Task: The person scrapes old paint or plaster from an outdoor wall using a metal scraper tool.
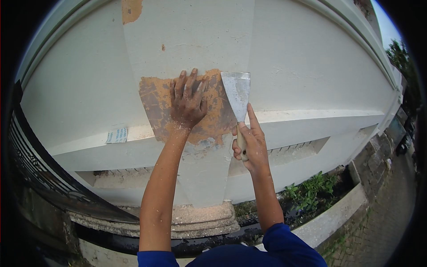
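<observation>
My left hand (189,102) lies against the wall with its fingers spread, over a patch of bare surface (155,107) where the white paint is gone and orange-brown and grey show. Held in my right hand (254,144) is a putty knife (239,91) with a wide, scuffed metal blade and a pale handle. Its blade points up, by the right edge of the bare patch; whether it touches the wall I cannot tell. Pale specks of paint dot my left wrist and forearm.
A ledge (307,117) runs across the white wall (302,58), with a printed paper packet (117,135) at its left. Dark metal gate bars (44,155) stand at the left. Below lie a stepped plinth (204,218), a planting strip with green plants (313,191) and a pale kerb (333,218).
</observation>
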Available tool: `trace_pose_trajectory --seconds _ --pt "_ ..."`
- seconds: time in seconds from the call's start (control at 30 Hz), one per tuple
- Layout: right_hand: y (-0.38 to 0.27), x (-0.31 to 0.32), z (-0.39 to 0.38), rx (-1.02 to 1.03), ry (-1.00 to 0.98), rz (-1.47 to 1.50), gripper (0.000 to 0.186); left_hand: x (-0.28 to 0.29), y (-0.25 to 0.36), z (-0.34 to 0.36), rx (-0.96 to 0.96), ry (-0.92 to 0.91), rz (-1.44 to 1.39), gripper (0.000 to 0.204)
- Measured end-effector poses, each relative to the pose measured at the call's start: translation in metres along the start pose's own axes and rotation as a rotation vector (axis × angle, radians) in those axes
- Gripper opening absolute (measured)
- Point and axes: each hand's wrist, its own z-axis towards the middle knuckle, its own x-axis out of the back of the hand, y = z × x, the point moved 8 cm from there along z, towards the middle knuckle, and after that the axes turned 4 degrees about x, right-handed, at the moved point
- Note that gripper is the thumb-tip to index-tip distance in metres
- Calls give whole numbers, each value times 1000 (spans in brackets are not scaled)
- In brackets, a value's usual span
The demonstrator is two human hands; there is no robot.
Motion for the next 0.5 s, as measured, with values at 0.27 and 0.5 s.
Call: trace_pose_trajectory --seconds 0.27,0.5 --pt "15 18 -7 -22 -10 -13 58 -3 -5 2 11 -34 18 43" --pt "6 3 -1 -22 18 18 59 -1 -2 -1 7 -10 2 42"
